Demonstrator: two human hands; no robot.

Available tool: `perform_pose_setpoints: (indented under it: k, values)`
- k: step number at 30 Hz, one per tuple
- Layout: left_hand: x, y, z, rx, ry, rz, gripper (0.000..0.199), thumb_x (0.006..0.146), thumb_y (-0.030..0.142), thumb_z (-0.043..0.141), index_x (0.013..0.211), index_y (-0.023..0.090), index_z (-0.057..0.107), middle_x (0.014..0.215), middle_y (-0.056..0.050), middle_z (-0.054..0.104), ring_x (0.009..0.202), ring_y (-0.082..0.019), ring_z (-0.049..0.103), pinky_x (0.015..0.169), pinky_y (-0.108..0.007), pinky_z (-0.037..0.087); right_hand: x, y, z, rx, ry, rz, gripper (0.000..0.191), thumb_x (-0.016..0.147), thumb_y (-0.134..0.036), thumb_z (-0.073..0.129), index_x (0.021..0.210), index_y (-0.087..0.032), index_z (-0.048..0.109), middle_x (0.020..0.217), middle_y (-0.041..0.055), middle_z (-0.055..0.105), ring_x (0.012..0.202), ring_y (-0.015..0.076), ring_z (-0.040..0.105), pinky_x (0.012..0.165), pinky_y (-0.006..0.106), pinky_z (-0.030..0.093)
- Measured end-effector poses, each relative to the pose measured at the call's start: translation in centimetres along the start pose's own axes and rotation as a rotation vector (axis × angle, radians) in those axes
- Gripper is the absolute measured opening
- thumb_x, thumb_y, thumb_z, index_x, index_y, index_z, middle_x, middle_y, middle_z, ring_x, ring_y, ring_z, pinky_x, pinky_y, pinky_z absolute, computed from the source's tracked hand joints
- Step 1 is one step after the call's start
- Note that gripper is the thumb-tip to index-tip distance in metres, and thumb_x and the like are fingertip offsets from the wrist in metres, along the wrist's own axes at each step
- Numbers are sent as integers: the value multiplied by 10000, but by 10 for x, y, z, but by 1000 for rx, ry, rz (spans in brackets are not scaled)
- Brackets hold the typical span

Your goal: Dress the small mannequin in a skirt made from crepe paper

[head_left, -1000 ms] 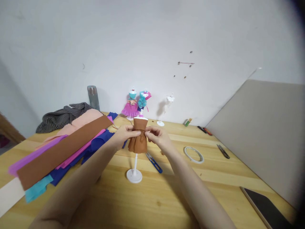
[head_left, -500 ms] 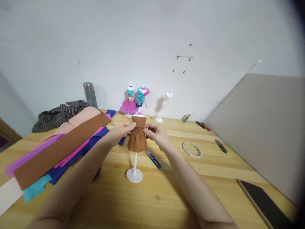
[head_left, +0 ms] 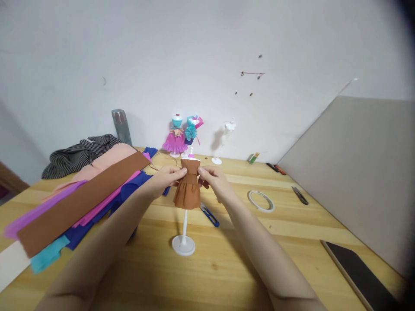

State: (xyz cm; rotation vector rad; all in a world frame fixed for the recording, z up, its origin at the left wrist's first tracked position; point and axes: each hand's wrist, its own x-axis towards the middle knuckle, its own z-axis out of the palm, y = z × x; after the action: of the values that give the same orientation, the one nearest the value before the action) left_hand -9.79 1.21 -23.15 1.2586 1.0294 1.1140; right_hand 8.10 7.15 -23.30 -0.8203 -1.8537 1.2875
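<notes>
A small brown dress (head_left: 188, 190) with a gathered skirt hangs on a white miniature dress form (head_left: 183, 244). Its round base rests on the table and the stand leans slightly. My left hand (head_left: 167, 179) pinches the dress at the left side of the waist, thumb in front. On the opposite side, my right hand (head_left: 214, 179) grips the bodice edge between thumb and fingers; some of its fingertips are hidden behind the dress. Just right of the stand lie blue-handled thread snips (head_left: 210, 215).
Left, a pile of coloured paper or fabric strips (head_left: 84, 203) lies near a striped cloth (head_left: 81, 155) and a flask (head_left: 121, 127). Dressed mini forms (head_left: 175, 140) stand by the wall. Rightward are a tape roll (head_left: 261, 201), a cutter (head_left: 300, 195) and a phone (head_left: 359, 276).
My right hand has shifted up from the waist to the bodice's side. The dress form's base has come slightly nearer to me, and my left hand has moved a little right.
</notes>
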Motion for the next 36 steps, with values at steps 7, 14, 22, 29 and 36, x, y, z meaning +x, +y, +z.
perform_pose_setpoints:
  k: [7,14,22,29,36]
  values:
    - [-8,12,8,164,73,133,408,726,565,664,735,159,709,777,-51,716,786,-222,652,774,-318,501,-4,-9,0,74,21,-137,297,751,-479,623,734,-182,622,611,-11,548,548,122,490,505,244,391]
    - [-10,20,10,366,155,350,289,797,372,606,923,130,701,912,-82,708,888,-238,652,828,-353,515,-7,-10,0,-3,70,-330,300,799,-416,597,965,-185,690,872,59,658,714,161,543,618,285,459]
    - [-6,14,9,413,278,497,607,818,259,566,1406,205,425,1356,-141,537,1145,-247,571,920,-371,501,-2,-5,3,70,47,-301,291,801,-376,598,1014,-195,677,815,40,659,598,129,523,500,250,392]
    - [-9,15,0,531,343,607,431,843,262,565,1271,211,558,1342,-110,547,1196,-257,555,956,-381,501,-2,-2,2,101,82,-303,458,798,-408,628,1222,-237,591,1037,79,650,599,116,529,501,259,419]
    - [-11,23,-6,592,472,626,280,784,197,611,1064,188,614,1287,-113,576,1183,-242,562,960,-398,494,-6,-4,4,46,51,-390,562,811,-402,652,1344,-321,494,1224,91,578,672,122,535,588,294,447]
